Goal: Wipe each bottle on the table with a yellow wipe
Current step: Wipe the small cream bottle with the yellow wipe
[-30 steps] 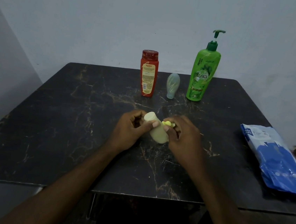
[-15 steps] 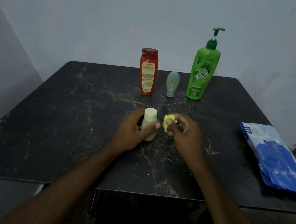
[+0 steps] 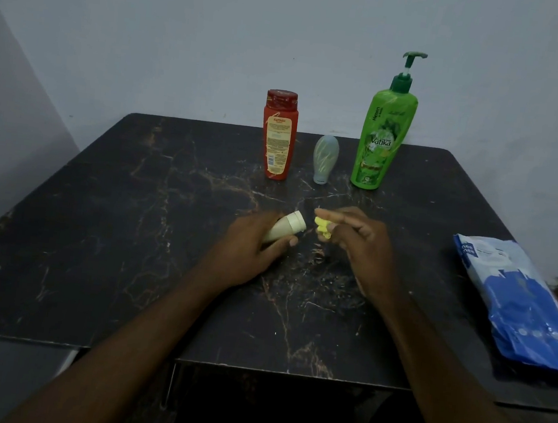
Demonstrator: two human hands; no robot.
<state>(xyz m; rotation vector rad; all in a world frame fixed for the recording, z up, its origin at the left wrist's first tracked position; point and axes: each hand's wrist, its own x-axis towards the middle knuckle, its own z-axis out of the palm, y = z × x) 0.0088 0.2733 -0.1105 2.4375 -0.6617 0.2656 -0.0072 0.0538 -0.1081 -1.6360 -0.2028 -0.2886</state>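
My left hand [image 3: 250, 246] grips a small cream bottle [image 3: 286, 227], tilted with its cap end pointing up and to the right. My right hand [image 3: 357, 243] pinches a crumpled yellow wipe [image 3: 322, 229] just right of the bottle's cap, a small gap apart from it. At the back of the dark marble table [image 3: 131, 230] stand a red bottle [image 3: 278, 135], a small pale grey-green bottle [image 3: 325, 159] resting on its cap, and a tall green pump bottle [image 3: 383, 136].
A blue and white wipes packet [image 3: 519, 302] lies at the table's right edge. A grey wall rises right behind the bottles. The table's front edge runs across just under my forearms.
The cream bottle went from upright to tilted in my left hand. My right hand with the wipe has come off the bottle and shifted slightly right.
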